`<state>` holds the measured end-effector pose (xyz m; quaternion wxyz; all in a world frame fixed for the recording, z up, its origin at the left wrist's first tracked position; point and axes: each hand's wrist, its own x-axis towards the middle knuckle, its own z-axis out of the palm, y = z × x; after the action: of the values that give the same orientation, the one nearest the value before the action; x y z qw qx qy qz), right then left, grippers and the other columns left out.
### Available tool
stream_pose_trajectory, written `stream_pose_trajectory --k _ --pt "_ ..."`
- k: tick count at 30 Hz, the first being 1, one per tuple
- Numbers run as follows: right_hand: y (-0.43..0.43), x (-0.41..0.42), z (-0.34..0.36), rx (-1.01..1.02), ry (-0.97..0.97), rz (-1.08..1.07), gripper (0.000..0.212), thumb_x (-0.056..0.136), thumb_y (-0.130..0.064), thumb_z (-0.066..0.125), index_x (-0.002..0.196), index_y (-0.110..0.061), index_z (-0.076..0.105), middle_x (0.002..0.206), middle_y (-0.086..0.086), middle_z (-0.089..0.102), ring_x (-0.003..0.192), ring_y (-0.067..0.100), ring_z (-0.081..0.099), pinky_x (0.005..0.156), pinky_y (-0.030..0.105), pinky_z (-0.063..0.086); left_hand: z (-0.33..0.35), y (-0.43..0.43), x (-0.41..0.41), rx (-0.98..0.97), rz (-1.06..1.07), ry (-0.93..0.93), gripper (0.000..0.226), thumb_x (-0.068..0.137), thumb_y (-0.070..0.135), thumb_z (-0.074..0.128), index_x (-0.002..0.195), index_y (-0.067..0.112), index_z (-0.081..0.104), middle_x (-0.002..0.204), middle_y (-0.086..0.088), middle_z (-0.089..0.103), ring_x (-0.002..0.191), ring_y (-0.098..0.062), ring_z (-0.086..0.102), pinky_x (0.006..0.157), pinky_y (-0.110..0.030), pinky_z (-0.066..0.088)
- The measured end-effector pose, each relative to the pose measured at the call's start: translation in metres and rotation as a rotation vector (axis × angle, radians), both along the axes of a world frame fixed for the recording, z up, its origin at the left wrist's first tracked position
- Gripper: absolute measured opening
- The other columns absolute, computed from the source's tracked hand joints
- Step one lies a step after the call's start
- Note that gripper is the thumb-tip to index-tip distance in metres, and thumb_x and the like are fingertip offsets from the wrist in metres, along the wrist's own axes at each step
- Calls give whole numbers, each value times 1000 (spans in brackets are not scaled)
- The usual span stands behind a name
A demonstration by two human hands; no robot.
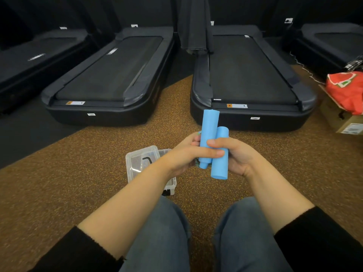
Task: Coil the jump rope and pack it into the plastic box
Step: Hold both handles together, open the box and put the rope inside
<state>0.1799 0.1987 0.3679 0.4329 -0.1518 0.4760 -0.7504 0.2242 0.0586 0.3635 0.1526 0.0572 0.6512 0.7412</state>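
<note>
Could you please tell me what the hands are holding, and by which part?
The jump rope, by its two blue handles held side by side: the left hand grips their middles, and the right hand wraps the lower one.

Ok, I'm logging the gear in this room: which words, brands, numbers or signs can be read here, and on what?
Nothing can be read for sure.
The left sticker, on the left treadmill: too blurred.
The right sticker, on the right treadmill: too blurred.
The rail mark, left treadmill: blurred.
The label on the cardboard box: too small.
The print on the red bag: unreadable.
The blue handles and plastic box: no text shows.
</note>
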Motion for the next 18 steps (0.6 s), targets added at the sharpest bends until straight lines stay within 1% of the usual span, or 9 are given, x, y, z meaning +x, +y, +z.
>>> stream_pose_trajectory --k 4,6,7,8,9,10,13,16,18 --pt "2 -3 4 45 76 42 52 38 -30 91 86 -14 77 87 6 74 81 15 71 73 32 58 0 3 1 -12 15 4 30 70 13 70 97 23 63 88 6 71 91 -15 66 92 -43 49" --pt "3 -3 7 46 75 46 43 48 -25 88 87 -12 76 86 6 74 80 16 70 73 32 58 1 5 0 -6 30 2 31 69 16 71 99 21 63 89 5 71 93 -17 65 95 -45 48" --pt "3 -3 7 49 66 35 33 56 -19 83 87 -10 75 85 7 74 78 16 70 71 31 58 0 7 0 -2 38 -1 31 69 17 71 99 20 63 90 4 71 94 -17 65 96 -45 47" --pt "2 -2 8 59 50 13 24 65 -15 74 87 -8 73 82 7 73 76 16 70 68 30 58 0 8 0 4 48 -5 31 70 18 70 99 20 63 90 3 70 94 -17 65 95 -45 47" --pt "2 -1 9 73 35 -14 21 68 -14 65 88 -7 70 80 7 73 73 16 70 66 29 58 0 9 1 10 58 -10 29 70 19 69 99 20 62 91 3 70 93 -17 65 94 -43 48" --pt "1 0 8 89 28 -41 23 69 -15 61 89 -6 69 79 7 73 72 16 70 66 29 58 -1 11 1 13 69 -13 28 71 21 68 98 20 62 91 2 69 92 -17 65 92 -42 48" --pt "-2 2 5 114 45 -102 26 69 -20 62 90 -6 66 76 7 71 68 16 68 64 29 56 -2 13 2 22 96 -17 25 72 25 67 97 22 62 92 1 69 93 -18 64 93 -44 47" --pt "-3 2 5 113 49 -135 27 69 -22 63 90 -5 65 75 6 70 65 16 67 60 28 55 -2 12 0 43 97 -22 28 72 24 68 99 21 62 89 3 70 90 -16 66 91 -41 49" --pt "-3 1 5 110 61 -141 26 69 -22 63 89 -6 66 75 6 70 66 16 67 60 28 55 -2 11 -2 45 93 -16 31 71 22 68 101 20 61 90 4 70 91 -16 67 89 -39 51"
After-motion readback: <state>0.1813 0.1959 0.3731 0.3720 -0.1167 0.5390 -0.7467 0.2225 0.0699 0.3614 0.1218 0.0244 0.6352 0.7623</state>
